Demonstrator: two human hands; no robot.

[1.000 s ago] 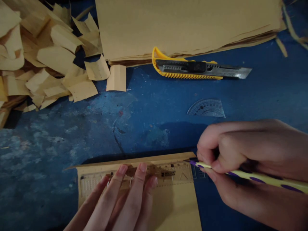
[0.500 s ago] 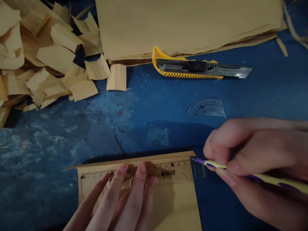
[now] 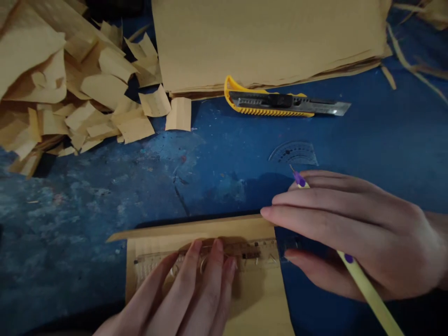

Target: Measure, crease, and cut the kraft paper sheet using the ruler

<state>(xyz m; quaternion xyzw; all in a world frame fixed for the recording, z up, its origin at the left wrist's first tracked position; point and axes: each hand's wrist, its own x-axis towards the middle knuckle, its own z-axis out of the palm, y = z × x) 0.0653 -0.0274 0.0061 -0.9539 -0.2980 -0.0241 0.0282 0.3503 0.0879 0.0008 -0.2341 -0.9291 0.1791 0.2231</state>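
Note:
My left hand (image 3: 196,291) lies over a clear plastic ruler (image 3: 259,249), its fingers spread and pressing down on it. Beneath the ruler is a sheet of brown paper (image 3: 259,289) with a narrow folded strip (image 3: 224,223) along its far edge. My right hand (image 3: 360,228) holds a yellow pencil (image 3: 367,289) with purple spots, threaded between the fingers, its tip pointing up and away. The right fingertips are at the far right corner of the paper, and the thumb is near the ruler's right end.
A yellow utility knife (image 3: 276,102) with its blade out lies before a stack of brown paper (image 3: 273,42). A clear protractor (image 3: 294,153) lies just beyond my right hand. Cut paper scraps (image 3: 105,88) are heaped at the far left on the blue tabletop (image 3: 217,158).
The ruler has slid nearer to me, away from the folded strip. My right hand has turned the pencil tip up off the ruler and reached to the paper's corner. The view has shifted slightly.

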